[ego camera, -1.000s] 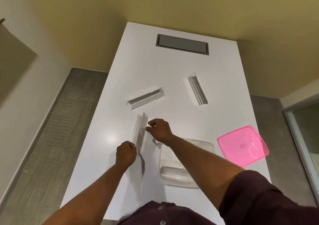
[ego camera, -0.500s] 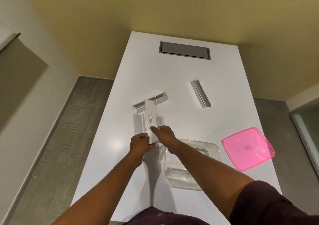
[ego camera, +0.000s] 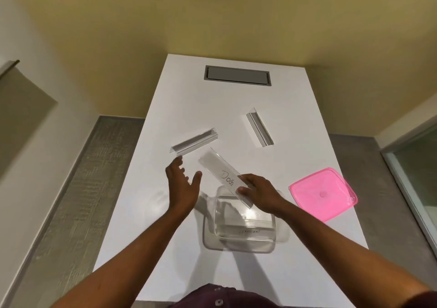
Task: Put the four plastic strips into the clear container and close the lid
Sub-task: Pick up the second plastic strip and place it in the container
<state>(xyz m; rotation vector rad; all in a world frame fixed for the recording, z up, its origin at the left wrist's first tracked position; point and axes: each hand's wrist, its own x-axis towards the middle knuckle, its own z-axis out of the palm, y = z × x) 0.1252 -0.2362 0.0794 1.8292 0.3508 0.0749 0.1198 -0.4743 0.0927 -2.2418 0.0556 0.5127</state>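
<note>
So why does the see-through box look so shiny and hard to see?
In the head view, the clear container catches bright glare on its walls and throws grey shadows on the white table; the wide lens also bends the room's edges, and the open left hand looks slightly blurred.

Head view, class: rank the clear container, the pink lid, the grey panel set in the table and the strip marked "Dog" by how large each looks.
1. Clear container
2. Pink lid
3. Grey panel and strip marked "Dog": too alike to rank; the strip is raised nearer the camera, the panel farthest.
</note>
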